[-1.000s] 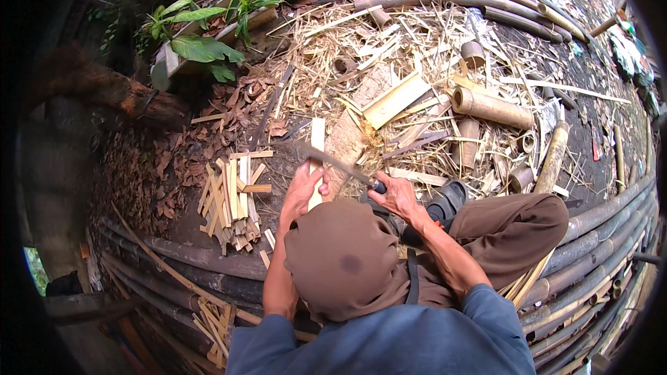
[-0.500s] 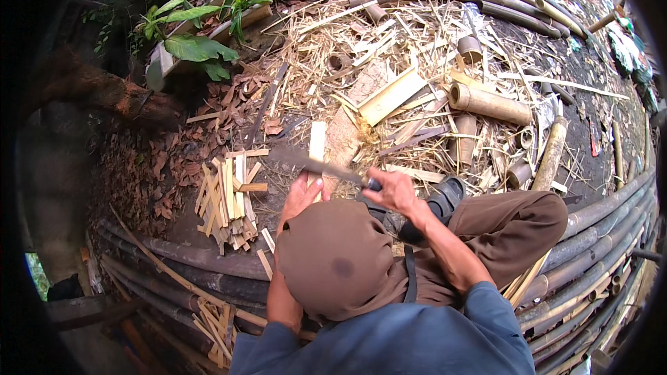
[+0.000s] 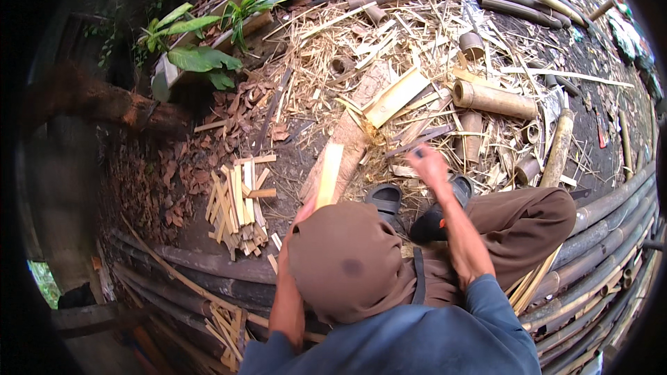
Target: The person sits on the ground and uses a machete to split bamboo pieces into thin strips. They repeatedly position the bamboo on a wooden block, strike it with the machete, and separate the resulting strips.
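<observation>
My left hand [image 3: 304, 211] is mostly hidden behind a brown cloth cap [image 3: 340, 264]. It grips the lower end of a pale bamboo strip [image 3: 331, 170], which stands tilted over a worn wooden plank [image 3: 356, 137]. Out to the right, my right hand [image 3: 429, 165] is closed around the dark handle of a knife [image 3: 417, 153], above the sandals. Motion smears this hand, and the blade cannot be made out against the dark scraps behind it. A wider split bamboo piece [image 3: 396, 97] rests at the plank's far end.
Left of the plank lies a stack of cut bamboo strips [image 3: 240, 198]. Shavings [image 3: 340, 42] and bamboo tube offcuts [image 3: 495, 102] cover the ground ahead. Black sandals [image 3: 385, 200] are near my right hand. Long bamboo poles [image 3: 604, 215] run along the right, behind and far sides.
My right hand has swung away to the right and forward with the knife, off the strip. The strip has shifted slightly right and down. The whole view has shifted a little.
</observation>
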Available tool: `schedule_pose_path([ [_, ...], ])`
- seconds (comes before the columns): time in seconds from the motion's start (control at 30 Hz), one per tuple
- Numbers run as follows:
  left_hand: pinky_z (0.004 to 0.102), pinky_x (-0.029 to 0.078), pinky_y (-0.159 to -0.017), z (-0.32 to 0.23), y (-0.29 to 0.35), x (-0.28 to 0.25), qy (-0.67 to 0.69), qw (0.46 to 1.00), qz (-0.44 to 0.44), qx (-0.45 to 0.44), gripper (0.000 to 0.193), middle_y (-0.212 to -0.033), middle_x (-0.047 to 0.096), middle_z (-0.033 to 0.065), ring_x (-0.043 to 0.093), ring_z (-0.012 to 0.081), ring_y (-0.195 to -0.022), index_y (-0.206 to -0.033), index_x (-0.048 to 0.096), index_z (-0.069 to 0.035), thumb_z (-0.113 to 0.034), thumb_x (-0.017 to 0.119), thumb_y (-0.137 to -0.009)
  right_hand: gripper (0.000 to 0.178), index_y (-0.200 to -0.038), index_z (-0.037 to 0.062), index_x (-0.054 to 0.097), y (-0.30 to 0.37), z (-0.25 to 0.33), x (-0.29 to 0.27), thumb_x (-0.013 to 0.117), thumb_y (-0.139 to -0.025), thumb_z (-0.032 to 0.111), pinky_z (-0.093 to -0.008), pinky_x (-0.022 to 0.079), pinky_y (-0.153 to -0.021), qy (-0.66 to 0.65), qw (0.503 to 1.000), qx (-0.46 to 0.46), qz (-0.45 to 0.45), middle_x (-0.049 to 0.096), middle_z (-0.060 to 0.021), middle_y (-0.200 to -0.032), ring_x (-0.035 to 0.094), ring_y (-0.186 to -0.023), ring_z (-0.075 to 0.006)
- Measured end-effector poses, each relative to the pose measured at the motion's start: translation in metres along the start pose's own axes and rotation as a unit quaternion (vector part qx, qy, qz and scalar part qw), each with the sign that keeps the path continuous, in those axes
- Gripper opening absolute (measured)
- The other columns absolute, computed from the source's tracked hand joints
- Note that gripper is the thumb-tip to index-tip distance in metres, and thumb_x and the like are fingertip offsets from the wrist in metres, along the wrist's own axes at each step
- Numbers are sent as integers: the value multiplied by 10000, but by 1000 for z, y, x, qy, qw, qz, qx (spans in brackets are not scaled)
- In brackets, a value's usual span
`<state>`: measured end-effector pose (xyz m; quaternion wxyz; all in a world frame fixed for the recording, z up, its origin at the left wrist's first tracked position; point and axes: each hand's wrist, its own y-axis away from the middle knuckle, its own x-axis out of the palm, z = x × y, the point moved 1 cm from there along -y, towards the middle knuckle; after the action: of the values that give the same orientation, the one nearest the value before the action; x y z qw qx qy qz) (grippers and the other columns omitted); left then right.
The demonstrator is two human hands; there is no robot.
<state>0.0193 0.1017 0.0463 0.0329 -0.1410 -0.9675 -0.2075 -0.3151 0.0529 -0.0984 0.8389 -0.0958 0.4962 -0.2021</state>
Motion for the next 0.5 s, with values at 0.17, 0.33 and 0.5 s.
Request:
schedule_pose_path([
  [0.17,312,490,-635,53,104,-150,-111,942,-301,-99,465,-807,598,69,563,169,-654,-1375,429,-32,-190,550,-954,404,-1083,-7,638,-65,9,-73,599,-860,327,-338,441,-557,-262,920,292,3,584,-66,-640,535,-585,-152],
  [0.33,444,475,-800,69,106,-255,-569,689,-450,7,412,-1010,627,240,601,417,-872,-1267,543,-15,-187,567,-893,353,-800,14,558,-52,45,-80,581,-846,364,-348,406,-565,-305,882,347,90,532,-41,-623,473,-600,-127],
  [0.5,425,395,-978,54,-8,-226,-498,770,-374,136,465,-1198,565,229,511,354,-1135,-1273,516,60,-184,608,-889,322,-838,17,605,-27,77,-86,624,-856,338,-314,400,-544,-353,866,335,111,514,-17,-611,471,-592,-125],
])
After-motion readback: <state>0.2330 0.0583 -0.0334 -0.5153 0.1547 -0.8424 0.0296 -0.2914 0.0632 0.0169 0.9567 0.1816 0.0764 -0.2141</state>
